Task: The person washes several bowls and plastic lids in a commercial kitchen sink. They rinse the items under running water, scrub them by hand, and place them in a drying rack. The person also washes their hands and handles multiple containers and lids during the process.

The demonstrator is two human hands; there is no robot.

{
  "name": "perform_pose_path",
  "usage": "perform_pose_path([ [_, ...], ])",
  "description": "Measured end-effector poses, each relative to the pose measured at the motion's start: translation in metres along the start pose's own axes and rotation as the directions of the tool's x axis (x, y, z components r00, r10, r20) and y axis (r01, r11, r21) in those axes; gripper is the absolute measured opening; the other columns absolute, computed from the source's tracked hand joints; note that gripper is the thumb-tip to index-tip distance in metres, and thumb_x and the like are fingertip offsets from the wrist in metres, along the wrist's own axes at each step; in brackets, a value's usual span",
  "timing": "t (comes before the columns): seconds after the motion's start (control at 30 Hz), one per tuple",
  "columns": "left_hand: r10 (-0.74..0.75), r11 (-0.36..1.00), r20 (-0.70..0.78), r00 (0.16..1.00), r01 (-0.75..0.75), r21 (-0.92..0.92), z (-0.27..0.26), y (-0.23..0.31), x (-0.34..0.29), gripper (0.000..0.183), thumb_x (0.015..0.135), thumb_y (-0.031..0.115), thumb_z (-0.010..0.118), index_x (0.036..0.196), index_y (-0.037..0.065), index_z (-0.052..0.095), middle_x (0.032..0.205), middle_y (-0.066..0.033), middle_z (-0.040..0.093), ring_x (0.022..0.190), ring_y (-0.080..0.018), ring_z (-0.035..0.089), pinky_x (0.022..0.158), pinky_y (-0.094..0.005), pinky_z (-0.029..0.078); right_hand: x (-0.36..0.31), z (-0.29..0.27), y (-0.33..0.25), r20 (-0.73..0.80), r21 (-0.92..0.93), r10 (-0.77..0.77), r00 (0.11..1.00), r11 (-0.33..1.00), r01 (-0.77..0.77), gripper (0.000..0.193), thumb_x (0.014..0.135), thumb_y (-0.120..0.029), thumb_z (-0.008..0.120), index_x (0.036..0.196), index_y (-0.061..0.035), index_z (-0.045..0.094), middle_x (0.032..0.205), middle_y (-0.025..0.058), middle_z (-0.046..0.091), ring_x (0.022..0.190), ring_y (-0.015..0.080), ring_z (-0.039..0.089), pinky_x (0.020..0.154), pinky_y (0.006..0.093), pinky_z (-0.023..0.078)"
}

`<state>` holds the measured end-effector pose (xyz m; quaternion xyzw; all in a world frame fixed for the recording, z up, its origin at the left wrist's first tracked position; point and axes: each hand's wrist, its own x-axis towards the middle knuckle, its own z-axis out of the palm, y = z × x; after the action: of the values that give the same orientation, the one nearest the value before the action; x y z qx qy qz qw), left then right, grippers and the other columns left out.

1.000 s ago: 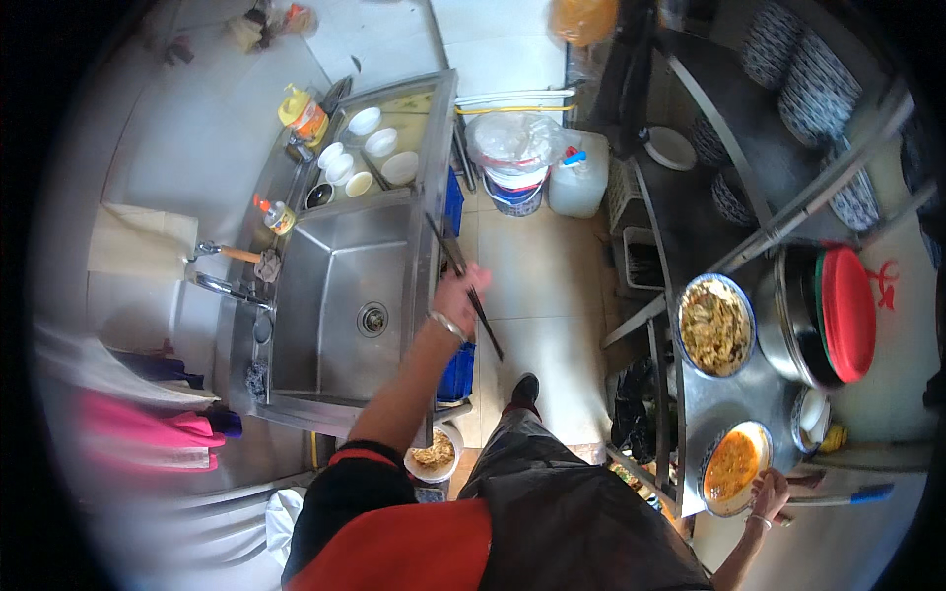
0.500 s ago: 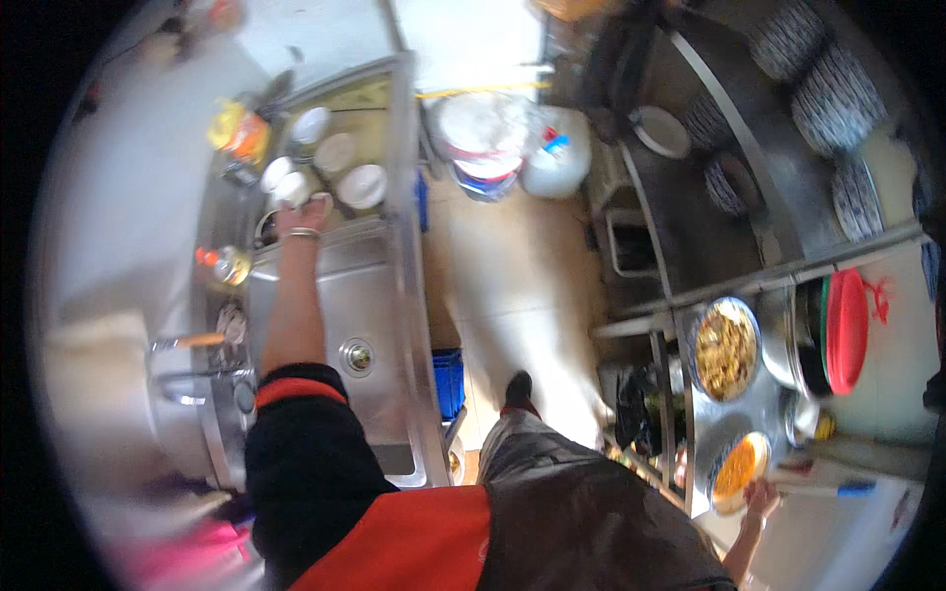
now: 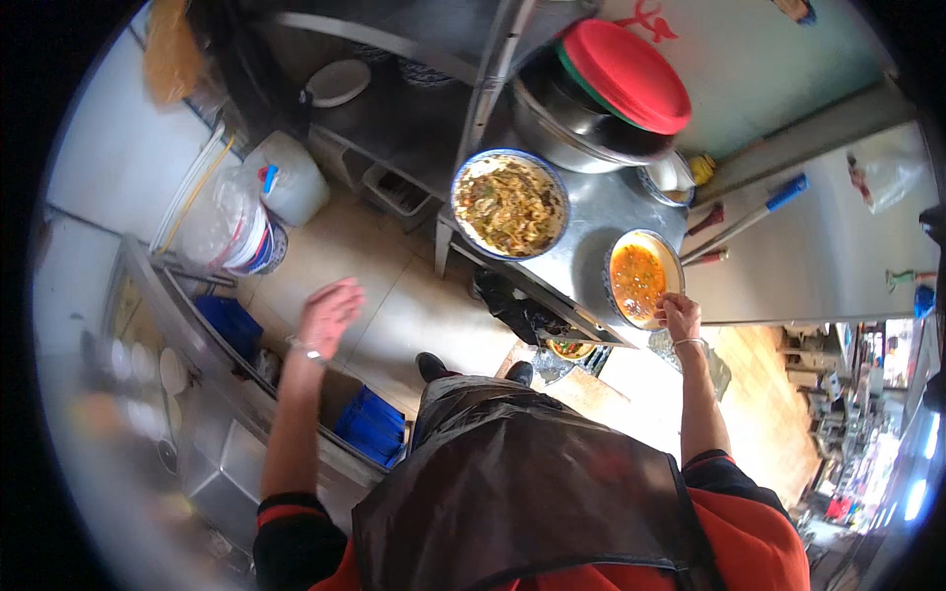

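My right hand (image 3: pixel 679 320) pinches the near right rim of a bowl of orange-red soup (image 3: pixel 639 280) with green bits in it. The bowl rests at the edge of a steel table, slightly tilted. My left hand (image 3: pixel 331 317) is in mid-air over the floor, its fingers stretched out and holding nothing. To the left of the soup, a large blue-rimmed bowl (image 3: pixel 510 205) of brown and yellow leftover-looking food stands on the same table (image 3: pixel 589 202).
Behind the bowls are a big steel pot (image 3: pixel 552 128) and a red round lid (image 3: pixel 631 77). A steel sink (image 3: pixel 232 463) runs along the left, with blurred white bowls beyond. Blue crates (image 3: pixel 372 426), a white bucket (image 3: pixel 232 222) and a jug (image 3: pixel 286 177) stand on the floor.
My left hand has left the white bowls in the sink and swung out over the floor. The view has turned right toward the table. My right hand stays at the soup bowl.
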<state>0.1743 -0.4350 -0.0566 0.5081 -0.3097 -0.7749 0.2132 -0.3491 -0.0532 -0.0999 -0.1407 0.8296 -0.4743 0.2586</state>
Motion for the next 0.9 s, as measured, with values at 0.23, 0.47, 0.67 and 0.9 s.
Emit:
perform_pose_path([
  [0.23,-0.195,0.979,0.185,0.963,0.201,-0.016,0.207,-0.074,0.084,0.045,0.089,0.025,0.064,0.126,0.005,0.048,0.12,-0.0145,0.058,0.11,-0.0253,0.059,0.087,-0.039,0.05,-0.009,-0.006,0.006,-0.006,-0.12,-0.12,0.993,0.986,0.119,0.02,0.083,-0.011,0.06,0.095,0.0037,0.067,0.081,0.0161,0.069,0.066,0.0213,0.067,0.061,0.0322,0.053],
  [0.47,-0.138,0.942,0.201,0.97,0.191,-0.276,0.229,-0.091,0.128,0.04,0.092,0.029,0.059,0.118,0.0,0.053,0.122,-0.0101,0.058,0.114,-0.023,0.056,0.092,-0.0352,0.049,0.024,-0.026,0.018,-0.302,-0.556,-0.516,0.802,0.778,0.292,0.023,0.084,-0.017,0.061,0.097,0.0021,0.064,0.083,0.0199,0.067,0.065,0.032,0.063,0.062,0.039,0.052],
  [0.67,-0.136,0.954,0.018,0.991,0.136,-0.268,0.224,-0.061,0.124,0.039,0.085,0.01,0.054,0.118,-0.011,0.048,0.121,-0.0212,0.057,0.112,-0.0358,0.058,0.091,-0.0377,0.055,0.031,0.041,0.019,0.323,0.476,0.385,0.864,0.723,-0.5,0.043,0.09,-0.031,0.061,0.115,0.0031,0.054,0.097,0.014,0.066,0.072,0.0244,0.068,0.054,0.0389,0.06],
  [0.9,-0.196,0.978,-0.012,0.981,0.194,-0.074,0.229,-0.087,0.075,0.042,0.084,0.01,0.051,0.119,-0.012,0.05,0.119,-0.0228,0.059,0.11,-0.0338,0.06,0.085,-0.033,0.056,0.032,0.057,0.036,0.218,0.707,0.328,0.919,0.596,-0.38,0.027,0.085,-0.009,0.052,0.105,0.0086,0.053,0.089,0.0217,0.064,0.066,0.0299,0.068,0.046,0.0381,0.059],
])
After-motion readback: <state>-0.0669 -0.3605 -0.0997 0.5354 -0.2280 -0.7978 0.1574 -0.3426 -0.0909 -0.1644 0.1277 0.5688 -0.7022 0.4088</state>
